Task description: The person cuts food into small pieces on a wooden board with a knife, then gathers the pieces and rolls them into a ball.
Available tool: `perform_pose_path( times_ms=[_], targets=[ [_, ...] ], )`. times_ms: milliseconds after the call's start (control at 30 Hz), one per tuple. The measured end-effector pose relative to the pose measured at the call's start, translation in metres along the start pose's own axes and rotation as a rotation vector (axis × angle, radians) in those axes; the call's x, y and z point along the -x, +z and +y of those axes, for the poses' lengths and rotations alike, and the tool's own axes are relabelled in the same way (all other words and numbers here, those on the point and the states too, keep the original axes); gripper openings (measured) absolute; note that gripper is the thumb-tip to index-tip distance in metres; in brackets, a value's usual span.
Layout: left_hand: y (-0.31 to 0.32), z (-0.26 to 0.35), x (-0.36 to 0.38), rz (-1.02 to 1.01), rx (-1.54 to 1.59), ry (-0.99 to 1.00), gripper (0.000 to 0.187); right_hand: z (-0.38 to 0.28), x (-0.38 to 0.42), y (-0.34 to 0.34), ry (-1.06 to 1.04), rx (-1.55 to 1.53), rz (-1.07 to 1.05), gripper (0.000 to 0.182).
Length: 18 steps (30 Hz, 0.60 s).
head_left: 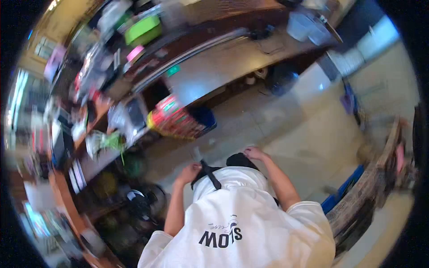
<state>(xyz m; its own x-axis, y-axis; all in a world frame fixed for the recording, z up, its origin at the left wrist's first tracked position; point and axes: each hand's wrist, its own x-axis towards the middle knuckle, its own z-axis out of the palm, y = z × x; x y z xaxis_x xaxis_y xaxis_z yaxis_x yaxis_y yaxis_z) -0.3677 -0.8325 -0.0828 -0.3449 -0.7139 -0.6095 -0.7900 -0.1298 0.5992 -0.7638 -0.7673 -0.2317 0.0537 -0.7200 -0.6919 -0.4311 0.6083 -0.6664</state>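
Note:
My left hand (191, 170) is low in front of me, beside a black strap (210, 175) that hangs over the white T-shirt (250, 214) I wear. Its fingers look curled, but blur hides whether anything is in them. My right hand (254, 153) hangs near the dark cloth over my right leg (241, 161), bent at the wrist. Its fingers are smeared too, and no held object shows. Ahead of both hands, a red patterned bag with a yellow edge (174, 118) stands out from the table side, apart from them.
A long table (219, 67) runs across the front, with a green bin (143, 30) and clear plastic containers (308, 27) beyond it. A dark blue bin (206, 119) stands beside the bag. Wooden furniture (366, 196) is at right; cluttered shelving (80, 147) lies left.

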Motion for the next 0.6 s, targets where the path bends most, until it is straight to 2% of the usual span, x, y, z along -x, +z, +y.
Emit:
perform_pose_path(
  times_ms=[100, 133, 200, 233, 300, 333, 367, 400, 433, 467, 500, 533, 567, 600],
  targets=[
    [0.032, 0.102, -0.079, -0.073, -0.243, 0.33, 0.039, 0.073, -0.004, -0.037, -0.008, 0.129, 0.249, 0.038],
    [0.044, 0.137, -0.107, -0.111, -0.285, 0.441, 0.041, 0.079, -0.001, -0.045, 0.043, 0.019, 0.339, 0.038],
    [0.061, 0.213, -0.149, -0.37, -0.284, 0.424, 0.043, 0.087, 0.01, -0.068, 0.16, -0.178, 0.509, 0.037],
    [0.088, 0.252, -0.172, -0.491, -0.256, 0.41, 0.044, 0.098, 0.017, -0.081, 0.119, -0.239, 0.609, 0.038],
    [0.124, 0.305, -0.211, -0.57, -0.361, 0.296, 0.043, 0.103, 0.025, -0.073, 0.041, -0.348, 0.797, 0.04],
    [0.142, 0.331, -0.252, -0.59, -0.418, 0.25, 0.043, 0.111, 0.02, -0.079, 0.171, -0.474, 0.856, 0.042],
    [0.158, 0.33, -0.313, -0.556, -0.523, 0.429, 0.041, 0.125, 0.018, -0.084, 0.191, -0.705, 0.855, 0.041],
    [0.169, 0.305, -0.368, -0.535, -0.624, 0.571, 0.039, 0.136, 0.024, -0.066, 0.228, -0.947, 0.812, 0.04],
    [0.176, 0.287, -0.417, -0.49, -0.611, 0.52, 0.039, 0.148, 0.024, -0.042, 0.219, -1.192, 0.888, 0.038],
    [0.194, 0.294, -0.474, -0.434, -0.591, 0.511, 0.038, 0.167, 0.017, -0.032, 0.194, -1.419, 1.003, 0.036],
    [0.209, 0.308, -0.521, -0.419, -0.434, 0.414, 0.037, 0.174, 0.032, -0.036, 0.27, -1.522, 1.039, 0.036],
    [0.212, 0.315, -0.543, -0.39, -0.446, 0.359, 0.037, 0.179, 0.061, -0.027, 0.358, -1.627, 1.044, 0.036],
    [0.215, 0.322, -0.565, -0.361, -0.458, 0.304, 0.037, 0.204, 0.061, 0.016, 0.415, -1.644, 1.175, 0.041],
    [0.228, 0.348, -0.6, -0.323, -0.617, 0.348, 0.038, 0.249, 0.056, 0.096, 0.167, -1.854, 1.248, 0.038]
  ],
)
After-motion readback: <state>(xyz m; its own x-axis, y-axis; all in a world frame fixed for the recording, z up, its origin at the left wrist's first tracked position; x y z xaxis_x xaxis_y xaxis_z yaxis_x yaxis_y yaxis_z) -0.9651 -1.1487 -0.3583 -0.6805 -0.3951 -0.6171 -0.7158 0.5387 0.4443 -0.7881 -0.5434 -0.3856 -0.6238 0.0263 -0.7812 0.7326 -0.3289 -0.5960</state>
